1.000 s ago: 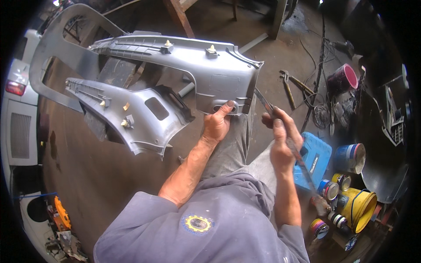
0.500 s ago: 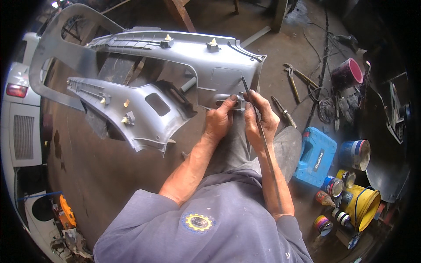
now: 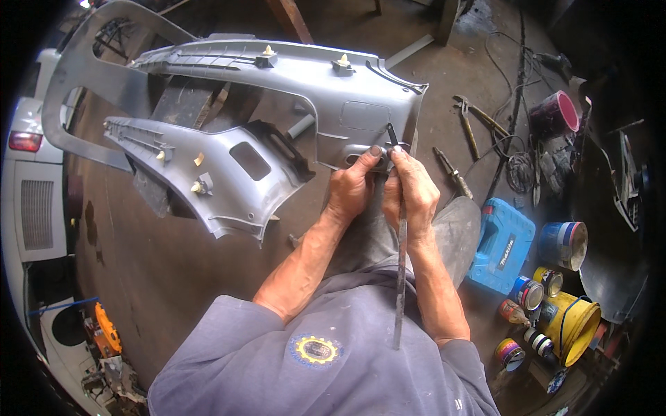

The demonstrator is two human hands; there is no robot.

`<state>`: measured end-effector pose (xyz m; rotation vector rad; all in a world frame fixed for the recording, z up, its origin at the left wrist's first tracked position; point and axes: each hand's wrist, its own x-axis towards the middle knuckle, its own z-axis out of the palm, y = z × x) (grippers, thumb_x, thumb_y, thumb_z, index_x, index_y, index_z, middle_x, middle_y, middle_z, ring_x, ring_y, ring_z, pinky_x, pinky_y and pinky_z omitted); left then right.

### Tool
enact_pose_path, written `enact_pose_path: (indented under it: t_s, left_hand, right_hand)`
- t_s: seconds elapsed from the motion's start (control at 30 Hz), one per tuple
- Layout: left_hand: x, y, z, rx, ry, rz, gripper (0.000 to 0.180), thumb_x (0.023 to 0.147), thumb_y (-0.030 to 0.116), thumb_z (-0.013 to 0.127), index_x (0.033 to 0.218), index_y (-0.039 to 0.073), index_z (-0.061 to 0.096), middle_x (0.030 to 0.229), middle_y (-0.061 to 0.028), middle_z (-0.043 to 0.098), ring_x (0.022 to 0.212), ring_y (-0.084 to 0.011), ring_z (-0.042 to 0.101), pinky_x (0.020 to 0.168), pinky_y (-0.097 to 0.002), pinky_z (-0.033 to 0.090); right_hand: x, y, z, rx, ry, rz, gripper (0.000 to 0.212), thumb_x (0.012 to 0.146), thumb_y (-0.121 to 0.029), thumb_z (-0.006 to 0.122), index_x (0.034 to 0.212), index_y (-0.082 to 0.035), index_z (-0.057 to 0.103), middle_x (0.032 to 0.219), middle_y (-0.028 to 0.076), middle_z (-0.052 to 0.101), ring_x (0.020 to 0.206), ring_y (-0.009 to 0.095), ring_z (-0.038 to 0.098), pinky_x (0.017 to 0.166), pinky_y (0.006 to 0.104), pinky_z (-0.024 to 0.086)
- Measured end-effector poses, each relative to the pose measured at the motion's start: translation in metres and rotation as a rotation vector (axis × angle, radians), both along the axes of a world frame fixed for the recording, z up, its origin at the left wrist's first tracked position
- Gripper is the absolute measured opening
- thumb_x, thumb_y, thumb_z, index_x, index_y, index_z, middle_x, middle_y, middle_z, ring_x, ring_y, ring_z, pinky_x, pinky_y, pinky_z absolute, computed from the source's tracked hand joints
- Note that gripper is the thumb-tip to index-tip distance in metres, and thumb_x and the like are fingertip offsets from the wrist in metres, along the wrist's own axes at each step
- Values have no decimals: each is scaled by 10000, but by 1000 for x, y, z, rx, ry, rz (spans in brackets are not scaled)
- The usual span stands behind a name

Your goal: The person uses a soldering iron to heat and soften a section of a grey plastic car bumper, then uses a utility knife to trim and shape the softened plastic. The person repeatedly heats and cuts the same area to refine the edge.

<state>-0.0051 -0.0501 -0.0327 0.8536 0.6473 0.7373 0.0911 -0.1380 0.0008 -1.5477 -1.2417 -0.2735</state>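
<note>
A large grey plastic car trim panel (image 3: 277,104) lies across my lap and the floor. My left hand (image 3: 354,184) grips its near edge by a small recess. My right hand (image 3: 411,191) is closed around a long thin metal rod (image 3: 400,270), pressed right beside the left hand. The rod's upper tip (image 3: 390,132) rests against the panel's edge, and its lower end points back toward my chest.
Pliers (image 3: 470,125) and a screwdriver (image 3: 452,173) lie on the dirt floor to the right, with tangled wires (image 3: 517,166). A blue tool case (image 3: 505,243), several paint cans (image 3: 565,243) and a yellow bucket (image 3: 576,322) crowd the lower right. A white car (image 3: 31,180) stands at left.
My right hand has brought the rod in from the right to the panel edge, meeting my left hand. The rod now stands nearly upright in view.
</note>
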Motion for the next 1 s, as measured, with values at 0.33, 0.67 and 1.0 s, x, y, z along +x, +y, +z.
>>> enact_pose_path:
  t_s: [0.33,0.67,1.0]
  left_hand:
    - [3,7,1,-198,-119,-64,166,967,123,654,1070,-2,692,998,-63,700,933,-140,652,844,-265,509]
    - [1,8,3,-128,-178,-63,203,952,58,648,1147,3,662,1090,-77,697,1022,-183,655,919,-300,505]
    - [25,-7,14,25,-274,203,206,955,39,624,1160,25,631,1108,-80,672,1028,-191,639,910,-308,507]
  right_hand:
    - [-5,12,-4,47,272,-13,267,892,58,532,1114,27,675,1043,208,721,971,301,721,873,352,547]
    - [34,11,24,-165,374,216,290,856,-20,534,1101,6,686,944,206,728,815,322,732,733,371,571]
    - [23,-1,39,-129,237,102,256,897,29,577,1121,13,702,960,183,747,849,233,738,790,301,552]
